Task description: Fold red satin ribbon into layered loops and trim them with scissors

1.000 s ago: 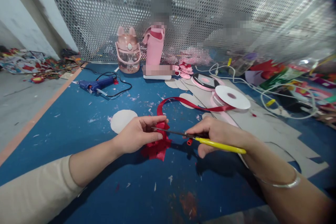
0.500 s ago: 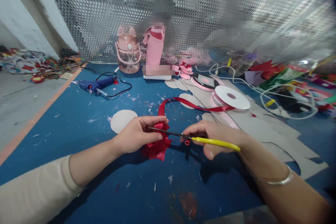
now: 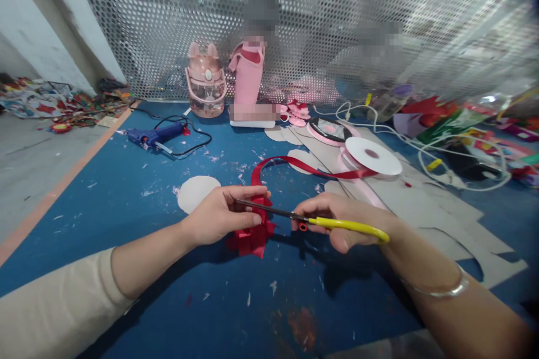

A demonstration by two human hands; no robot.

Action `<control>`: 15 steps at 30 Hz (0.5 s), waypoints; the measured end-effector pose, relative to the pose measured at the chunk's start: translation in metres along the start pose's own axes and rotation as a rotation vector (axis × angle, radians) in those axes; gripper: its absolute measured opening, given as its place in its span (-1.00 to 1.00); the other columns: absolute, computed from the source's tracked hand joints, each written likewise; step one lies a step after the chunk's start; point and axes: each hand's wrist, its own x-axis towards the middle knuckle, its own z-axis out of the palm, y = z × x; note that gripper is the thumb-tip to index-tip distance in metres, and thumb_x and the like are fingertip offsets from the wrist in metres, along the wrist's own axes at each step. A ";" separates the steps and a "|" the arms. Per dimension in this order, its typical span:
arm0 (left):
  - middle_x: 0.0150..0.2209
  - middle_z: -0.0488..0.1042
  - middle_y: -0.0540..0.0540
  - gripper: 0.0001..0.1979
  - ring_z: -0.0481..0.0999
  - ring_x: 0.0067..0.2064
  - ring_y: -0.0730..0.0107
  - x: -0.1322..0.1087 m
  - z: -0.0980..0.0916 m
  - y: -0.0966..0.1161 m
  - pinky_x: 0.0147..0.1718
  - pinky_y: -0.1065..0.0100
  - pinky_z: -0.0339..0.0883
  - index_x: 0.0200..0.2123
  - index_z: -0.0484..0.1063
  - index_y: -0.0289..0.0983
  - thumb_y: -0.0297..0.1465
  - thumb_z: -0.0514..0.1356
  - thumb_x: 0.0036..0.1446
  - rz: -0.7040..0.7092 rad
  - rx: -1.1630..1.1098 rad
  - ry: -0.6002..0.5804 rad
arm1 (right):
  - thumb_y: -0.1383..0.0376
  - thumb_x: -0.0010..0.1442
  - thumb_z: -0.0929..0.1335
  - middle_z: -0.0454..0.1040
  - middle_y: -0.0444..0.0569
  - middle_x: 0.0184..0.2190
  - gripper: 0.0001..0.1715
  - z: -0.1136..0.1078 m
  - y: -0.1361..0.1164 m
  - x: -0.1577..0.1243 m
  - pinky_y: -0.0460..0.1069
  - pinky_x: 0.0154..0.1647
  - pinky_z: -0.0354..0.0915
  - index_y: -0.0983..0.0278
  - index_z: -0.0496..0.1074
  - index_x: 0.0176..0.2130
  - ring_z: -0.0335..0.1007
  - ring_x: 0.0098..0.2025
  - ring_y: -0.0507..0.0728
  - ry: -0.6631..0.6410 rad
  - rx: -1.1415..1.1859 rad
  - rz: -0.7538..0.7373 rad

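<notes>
My left hand [image 3: 221,214] is closed in a pinch on a red ribbon [image 3: 307,168], at a bunch of folded red loops [image 3: 252,241] just over the table. From the bunch the ribbon arcs back and right to a white spool [image 3: 373,156]. In my right hand [image 3: 341,210] is a pair of yellow-handled scissors [image 3: 347,226], its fingers wrapped about the pivot and handles. The dark blades lie across the ribbon beside my left fingertips and look closed together. Whether the ribbon is between them is hidden.
A pale round disc [image 3: 196,193] lies left of my left hand. Behind are a blue glue gun [image 3: 154,134] with a black cord, a pink-lidded bottle [image 3: 206,84] and a pink pouch [image 3: 248,76]. Cut cardboard sheets [image 3: 438,207] and white cables [image 3: 421,146] spread on the right.
The scissor blades have come together across the ribbon, and my right hand has shifted very slightly to the right. My left hand is almost still on the ribbon.
</notes>
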 end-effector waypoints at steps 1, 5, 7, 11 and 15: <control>-0.09 0.62 -0.13 -0.51 0.59 -0.13 0.31 0.000 0.000 0.000 -0.18 0.37 0.42 -0.02 0.54 -0.22 -0.51 0.40 -0.10 -0.004 -0.002 -0.001 | -0.44 -0.18 0.28 0.12 -0.23 -0.54 0.01 0.001 -0.001 0.001 -0.11 -0.55 -0.10 0.37 0.42 -0.19 -0.10 -0.52 -0.03 0.012 -0.010 0.003; -0.10 0.62 -0.13 -0.53 0.59 -0.16 0.35 0.000 0.001 0.000 -0.21 0.40 0.42 -0.04 0.55 -0.22 -0.53 0.40 -0.10 -0.010 -0.025 0.001 | -0.39 -0.12 0.32 0.10 -0.23 -0.57 -0.10 0.006 -0.006 0.005 -0.11 -0.55 -0.10 0.38 0.45 -0.28 -0.10 -0.52 -0.03 0.098 -0.086 0.037; -0.10 0.62 -0.12 -0.54 0.59 -0.18 0.39 0.000 0.002 0.000 -0.22 0.42 0.41 -0.06 0.56 -0.22 -0.55 0.40 -0.10 -0.007 -0.049 0.004 | -0.35 -0.06 0.32 0.09 -0.22 -0.58 -0.16 0.006 -0.007 0.006 -0.11 -0.54 -0.09 0.38 0.47 -0.33 -0.10 -0.51 -0.02 0.115 -0.129 0.062; -0.01 0.58 -0.14 -0.42 0.58 -0.19 0.42 0.001 0.002 -0.001 -0.20 0.41 0.42 0.02 0.50 -0.21 -0.59 0.41 -0.15 0.004 -0.110 0.009 | -0.34 -0.04 0.32 0.17 -0.19 -0.56 -0.13 0.003 -0.005 0.006 -0.10 -0.52 -0.02 0.38 0.52 -0.23 -0.03 -0.51 -0.01 0.143 -0.198 0.083; 0.11 0.49 -0.20 -0.28 0.56 -0.24 0.47 0.002 0.002 -0.001 -0.23 0.40 0.44 0.10 0.42 -0.22 -0.62 0.42 -0.20 0.027 -0.141 0.025 | -0.33 -0.15 0.39 0.21 -0.21 -0.54 -0.12 -0.004 -0.001 0.001 -0.12 -0.54 -0.02 0.35 0.47 -0.18 -0.01 -0.53 -0.02 0.068 -0.111 0.074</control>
